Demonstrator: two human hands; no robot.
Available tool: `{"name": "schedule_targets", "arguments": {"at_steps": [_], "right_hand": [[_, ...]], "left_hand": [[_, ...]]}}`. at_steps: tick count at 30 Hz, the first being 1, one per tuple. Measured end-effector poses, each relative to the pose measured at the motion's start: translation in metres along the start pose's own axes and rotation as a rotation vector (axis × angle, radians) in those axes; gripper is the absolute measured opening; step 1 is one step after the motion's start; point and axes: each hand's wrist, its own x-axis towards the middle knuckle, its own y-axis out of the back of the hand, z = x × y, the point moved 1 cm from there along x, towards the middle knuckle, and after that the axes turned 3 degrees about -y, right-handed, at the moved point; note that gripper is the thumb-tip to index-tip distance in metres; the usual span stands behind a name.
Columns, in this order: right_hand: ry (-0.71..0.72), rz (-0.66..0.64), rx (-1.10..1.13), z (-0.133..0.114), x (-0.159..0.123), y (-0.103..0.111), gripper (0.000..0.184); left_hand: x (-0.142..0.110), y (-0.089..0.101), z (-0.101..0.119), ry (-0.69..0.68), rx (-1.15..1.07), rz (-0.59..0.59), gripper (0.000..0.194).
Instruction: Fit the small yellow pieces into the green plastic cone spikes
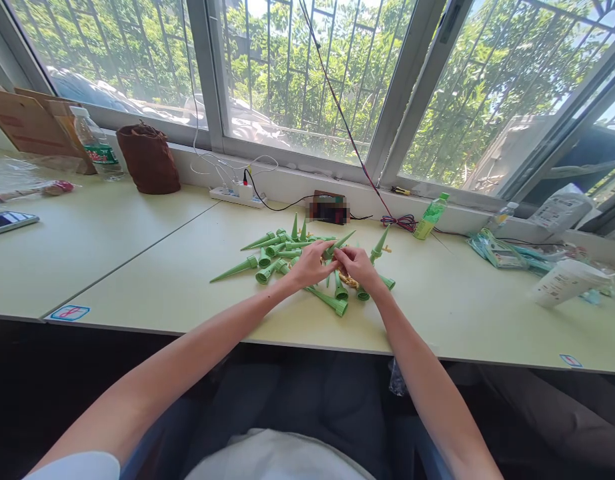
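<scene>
My left hand [312, 265] is closed around a green plastic watering spike [343, 240], whose tip points up and to the right. My right hand [356, 268] pinches at the wide end of that spike, close against my left fingers; what sits in the pinch is too small to make out. Around and under both hands lie several more green spikes, among them a long one [237, 268] to the left and one [332, 303] nearest me. Another spike [380, 245] stands upright on the right with a small yellow valve [386, 249]. Yellow pieces [348, 281] lie below my right hand.
Behind the pile are a power strip [237, 196], a blurred dark object [329, 208] and a coiled cable [400, 223]. A green bottle [431, 217] and a white cup [560, 283] stand right; a brown bag [148, 160] and a water bottle [100, 150] stand left.
</scene>
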Motion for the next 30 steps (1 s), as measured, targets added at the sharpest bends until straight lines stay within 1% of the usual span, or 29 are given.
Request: {"name": "schedule_targets", "arguments": {"at_steps": [6,9,11,15,18,22,25,30], "right_hand": [[0.002,-0.020,-0.027,0.0023,0.0007,0.0010,0.037],[-0.017,-0.037,-0.052,0.0007,0.0003,0.0018,0.031],[-0.047,-0.057,-0.068,-0.0006,-0.0002,0.0020,0.032],[-0.080,-0.079,-0.050,-0.0011,-0.0005,0.0018,0.035],[-0.079,-0.080,-0.003,-0.0005,-0.0002,0.0016,0.034],[-0.062,-0.086,0.038,-0.0014,-0.0007,0.0020,0.034],[-0.052,-0.088,0.049,-0.0025,-0.0012,0.0027,0.034],[-0.048,-0.093,0.060,-0.0029,-0.0013,0.0031,0.033]], "left_hand": [[0.0003,-0.0020,-0.0015,-0.018,0.037,0.007,0.039],[-0.0010,-0.0025,-0.0016,-0.055,0.053,0.019,0.036],[-0.0021,-0.0023,-0.0017,-0.085,0.092,0.028,0.037],[-0.0037,-0.0018,-0.0014,-0.098,0.169,0.017,0.036],[-0.0040,-0.0016,0.0001,-0.113,0.171,0.007,0.036],[-0.0042,-0.0015,0.0018,-0.092,0.146,0.035,0.038],[-0.0041,-0.0018,0.0016,-0.084,0.145,0.051,0.035],[-0.0038,-0.0019,0.0011,-0.126,0.207,0.039,0.028]]}}
